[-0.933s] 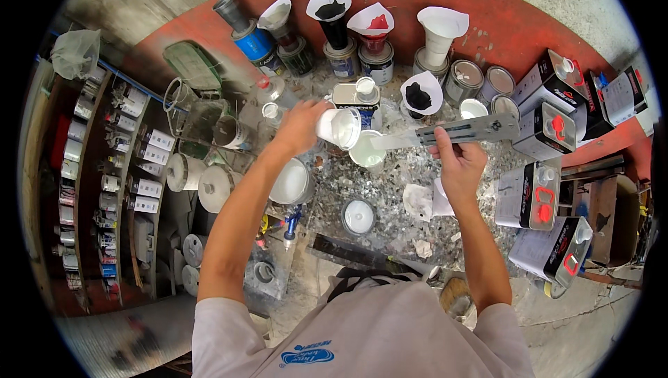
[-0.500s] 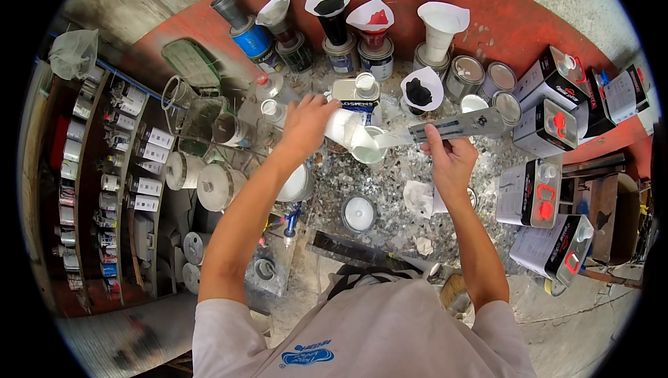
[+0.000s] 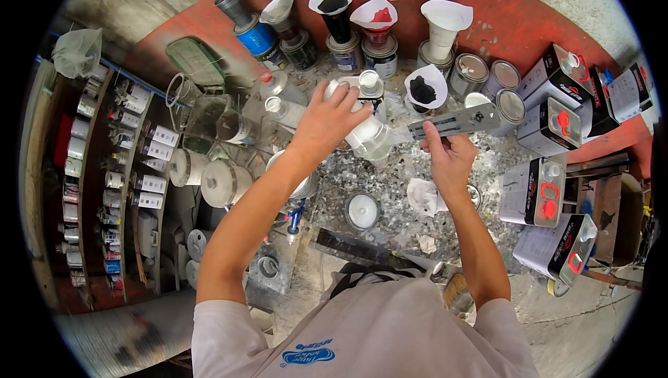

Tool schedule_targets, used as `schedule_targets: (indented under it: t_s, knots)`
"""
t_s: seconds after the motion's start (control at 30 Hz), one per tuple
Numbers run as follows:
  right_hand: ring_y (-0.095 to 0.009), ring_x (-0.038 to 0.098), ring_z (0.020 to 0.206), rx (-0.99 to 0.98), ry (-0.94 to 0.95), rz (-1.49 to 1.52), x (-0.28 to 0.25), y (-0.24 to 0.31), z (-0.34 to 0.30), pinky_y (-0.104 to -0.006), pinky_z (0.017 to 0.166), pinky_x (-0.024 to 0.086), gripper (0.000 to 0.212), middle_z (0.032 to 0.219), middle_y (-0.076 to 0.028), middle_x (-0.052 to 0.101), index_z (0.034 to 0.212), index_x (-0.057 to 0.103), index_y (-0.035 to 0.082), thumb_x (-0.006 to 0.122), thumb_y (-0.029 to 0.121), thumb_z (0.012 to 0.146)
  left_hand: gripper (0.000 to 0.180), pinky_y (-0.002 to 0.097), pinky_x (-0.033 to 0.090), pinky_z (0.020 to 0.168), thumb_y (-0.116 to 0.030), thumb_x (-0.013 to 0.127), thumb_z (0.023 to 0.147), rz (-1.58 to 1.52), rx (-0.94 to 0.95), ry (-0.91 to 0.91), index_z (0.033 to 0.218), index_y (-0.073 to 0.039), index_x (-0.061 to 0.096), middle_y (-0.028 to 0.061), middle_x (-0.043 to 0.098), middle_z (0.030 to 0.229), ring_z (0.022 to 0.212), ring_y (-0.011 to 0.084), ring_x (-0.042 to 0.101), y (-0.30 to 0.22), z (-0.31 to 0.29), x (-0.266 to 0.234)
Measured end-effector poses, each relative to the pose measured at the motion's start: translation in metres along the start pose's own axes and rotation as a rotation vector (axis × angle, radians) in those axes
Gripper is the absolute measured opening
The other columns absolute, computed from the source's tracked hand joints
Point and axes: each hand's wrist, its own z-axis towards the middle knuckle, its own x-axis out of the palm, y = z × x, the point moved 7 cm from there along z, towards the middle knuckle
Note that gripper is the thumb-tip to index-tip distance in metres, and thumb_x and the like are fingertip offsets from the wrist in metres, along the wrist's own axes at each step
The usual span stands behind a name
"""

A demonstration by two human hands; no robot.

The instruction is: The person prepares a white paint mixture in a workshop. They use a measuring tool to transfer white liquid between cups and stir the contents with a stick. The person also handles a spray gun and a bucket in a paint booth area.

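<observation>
My left hand is wrapped round a white plastic cup, tipped to the right with its mouth over a clear mixing cup on the bench. White liquid shows at the cups' mouths, but the tipped cup hides much of the lower one. In my right hand is a flat metal mixing stick, gripped between thumb and fingers. Its white-coated end reaches left to the rims of both cups. A round tin of white paint stands below them on the bench.
Paint cans holding cups lined with paper strainers stand along the back. Rectangular metal tins line the right side. A crumpled paper lies near my right forearm. To the left are lidded pots and shelves of small bottles.
My left hand has turned further over, tipping the white cup more steeply above the clear cup. The mixing stick stays at the rims, nearly unmoved. The whole view has shifted slightly.
</observation>
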Motion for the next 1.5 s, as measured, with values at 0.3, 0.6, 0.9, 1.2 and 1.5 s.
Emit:
schedule_targets:
  t_s: [0.3, 0.6, 0.9, 1.2, 1.5]
  knots:
    - [-0.012, 0.068, 0.062, -0.017, 0.013, -0.027, 0.003, 0.003, 0.001, -0.0244, 0.053, 0.051, 0.015, 0.081, -0.009, 0.069, 0.094, 0.072, -0.003, 0.072, 0.011, 0.091, 0.039, 0.0514, 0.033, 0.110, -0.018, 0.059, 0.085, 0.078, 0.062, -0.021, 0.123, -0.024, 0.056, 0.0066, 0.055, 0.123, 0.124, 0.0233, 0.049, -0.007, 0.001, -0.005]
    - [-0.012, 0.067, 0.061, -0.033, 0.032, -0.006, 0.006, -0.006, 0.005, -0.0238, 0.053, 0.051, 0.015, 0.082, -0.009, 0.069, 0.094, 0.071, -0.004, 0.072, 0.010, 0.090, 0.064, 0.0512, 0.034, 0.108, -0.006, 0.078, 0.064, 0.043, -0.226, 0.181, 0.123, -0.016, 0.056, 0.0103, 0.056, 0.115, 0.115, 0.0279, 0.052, -0.005, 0.001, -0.011]
    - [-0.012, 0.068, 0.061, -0.038, 0.002, 0.033, 0.009, -0.010, 0.010, -0.0234, 0.053, 0.050, 0.015, 0.078, -0.007, 0.069, 0.091, 0.069, -0.004, 0.072, 0.010, 0.091, 0.046, 0.0398, 0.047, 0.085, -0.001, 0.072, 0.068, -0.175, -0.567, 0.287, 0.110, -0.005, 0.056, 0.0121, 0.063, 0.098, 0.099, 0.0294, 0.062, -0.014, -0.027, -0.006]
    - [-0.012, 0.068, 0.061, 0.003, 0.045, 0.036, 0.012, -0.013, 0.015, -0.0238, 0.054, 0.052, 0.017, 0.076, -0.008, 0.069, 0.090, 0.069, -0.005, 0.072, 0.012, 0.091, 0.050, 0.0466, 0.052, 0.080, -0.011, 0.079, 0.067, -0.557, -0.907, 0.218, 0.108, 0.000, 0.054, 0.0193, 0.065, 0.099, 0.095, 0.0394, 0.064, -0.034, -0.073, 0.008]
    - [-0.008, 0.064, 0.063, 0.025, 0.089, -0.027, 0.017, -0.017, 0.014, -0.0215, 0.055, 0.050, 0.016, 0.078, -0.005, 0.070, 0.096, 0.070, -0.003, 0.069, 0.013, 0.094, 0.071, 0.0451, 0.051, 0.086, -0.019, 0.084, 0.069, -0.978, -1.118, -0.088, 0.125, 0.003, 0.048, 0.0225, 0.061, 0.112, 0.103, 0.0394, 0.061, -0.066, -0.093, 0.014]
